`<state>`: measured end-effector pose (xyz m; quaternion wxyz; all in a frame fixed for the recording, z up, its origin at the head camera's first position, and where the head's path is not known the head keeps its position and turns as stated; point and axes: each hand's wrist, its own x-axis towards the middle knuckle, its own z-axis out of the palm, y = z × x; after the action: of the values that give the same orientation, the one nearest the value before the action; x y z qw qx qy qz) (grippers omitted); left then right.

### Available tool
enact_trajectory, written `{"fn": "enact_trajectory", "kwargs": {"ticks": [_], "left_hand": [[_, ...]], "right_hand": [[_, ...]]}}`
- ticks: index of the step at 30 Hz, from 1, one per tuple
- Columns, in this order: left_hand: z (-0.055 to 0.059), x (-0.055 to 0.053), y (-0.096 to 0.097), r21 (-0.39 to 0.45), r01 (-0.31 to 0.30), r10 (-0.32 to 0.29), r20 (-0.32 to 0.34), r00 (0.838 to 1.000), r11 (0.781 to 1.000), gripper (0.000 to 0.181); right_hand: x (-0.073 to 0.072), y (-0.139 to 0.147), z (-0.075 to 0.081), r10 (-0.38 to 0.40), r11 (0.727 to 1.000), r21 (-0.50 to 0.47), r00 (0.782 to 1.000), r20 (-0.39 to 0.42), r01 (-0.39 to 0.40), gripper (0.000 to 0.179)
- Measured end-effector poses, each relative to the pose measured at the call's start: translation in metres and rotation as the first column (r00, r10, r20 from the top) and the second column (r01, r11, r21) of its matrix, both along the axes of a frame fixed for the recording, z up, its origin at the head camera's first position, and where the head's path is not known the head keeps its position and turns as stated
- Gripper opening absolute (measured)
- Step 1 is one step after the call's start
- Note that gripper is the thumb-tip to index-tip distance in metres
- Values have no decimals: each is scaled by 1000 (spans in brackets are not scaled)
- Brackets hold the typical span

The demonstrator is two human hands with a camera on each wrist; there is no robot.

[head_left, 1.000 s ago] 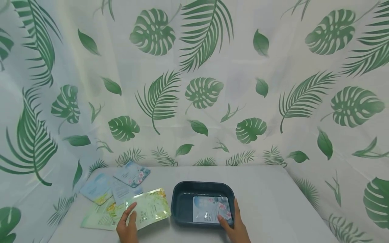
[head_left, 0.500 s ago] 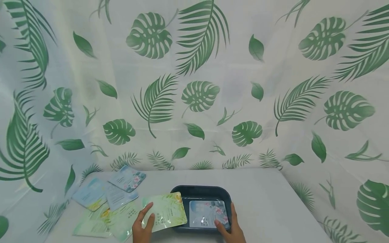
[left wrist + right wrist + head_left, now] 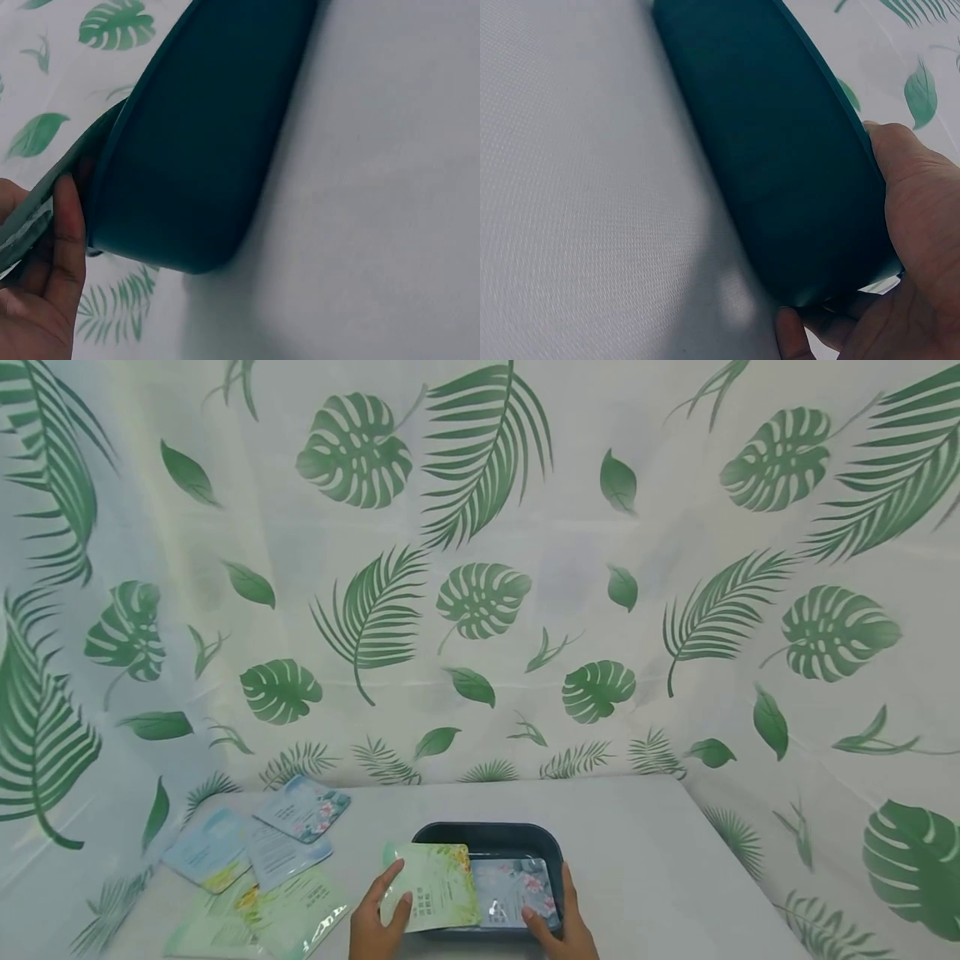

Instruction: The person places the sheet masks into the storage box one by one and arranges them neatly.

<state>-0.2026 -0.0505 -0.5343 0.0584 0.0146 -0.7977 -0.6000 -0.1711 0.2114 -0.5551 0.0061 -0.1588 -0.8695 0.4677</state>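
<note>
My left hand [image 3: 378, 918] pinches a flat green packet [image 3: 438, 889] with a leaf-and-flower print, thumb on its face. The packet lies over the left part of a dark teal tray [image 3: 487, 832]; in the left wrist view its edge [image 3: 67, 161] meets the tray's rim. Inside the tray, at its right, lies a pale blue packet with pink flowers [image 3: 517, 885], partly covered by the green one. My right hand [image 3: 564, 927] grips the tray's right end, thumb over the front rim. In the right wrist view, fingers [image 3: 791, 334] reach the tray's underside corner.
Several more packets lie loosely overlapped at the left of the white table [image 3: 622, 860]: a blue floral one [image 3: 303, 808], a blue-yellow one [image 3: 210, 852], a pale one [image 3: 285, 852] and green ones [image 3: 300, 906]. A leaf-printed cloth [image 3: 480, 718] hangs behind and at both sides.
My left hand has carried the green packet rightward from beside the pile to over the tray's left part. My right hand keeps its hold on the tray. The head view has shifted slightly.
</note>
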Motion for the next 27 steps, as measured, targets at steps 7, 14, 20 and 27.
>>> {"fn": "enact_trajectory", "kwargs": {"ticks": [7,14,20,27], "left_hand": [[12,-13,0,-181,51,-61,-51,997,982,49],[20,-23,10,-264,82,-113,-105,988,961,49],[21,-25,25,-303,116,-155,-109,982,946,48],[18,-24,41,-336,147,-162,-19,987,930,55]], "right_hand": [[-2,-5,-1,13,1000,-12,999,-36,-13,102],[-11,-3,5,52,999,-8,997,-65,-53,98],[-11,2,5,82,996,-5,990,-110,-84,95],[-3,6,-2,94,995,-4,989,-117,-95,95]]}}
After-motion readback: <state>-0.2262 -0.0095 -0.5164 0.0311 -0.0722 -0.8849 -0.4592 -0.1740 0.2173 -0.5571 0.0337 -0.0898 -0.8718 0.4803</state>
